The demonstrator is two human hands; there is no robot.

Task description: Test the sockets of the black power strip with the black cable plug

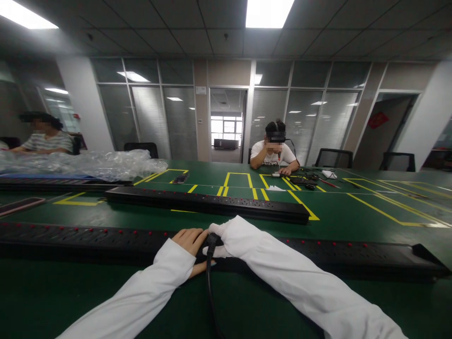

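A long black power strip (335, 256) with a row of small red buttons lies across the table in front of me. My bare left hand (189, 242) grips it near the middle, fingers over the top and thumb along the near side. Just to the right, my right hand (219, 230) in a white glove pinches a black plug (212, 239) against the strip. From the plug a black cord (209, 287) hangs toward me. The hands hide the plug's front, so I cannot tell whether it sits in a socket.
A second power strip (208, 203) lies parallel behind. Clear plastic wrap (88, 162) is piled at the left, near a flat pink-edged device (21, 206). Yellow tape marks the green table (335, 207). Across it sits a person (274, 148) beside cables; another person (45, 139) sits far left.
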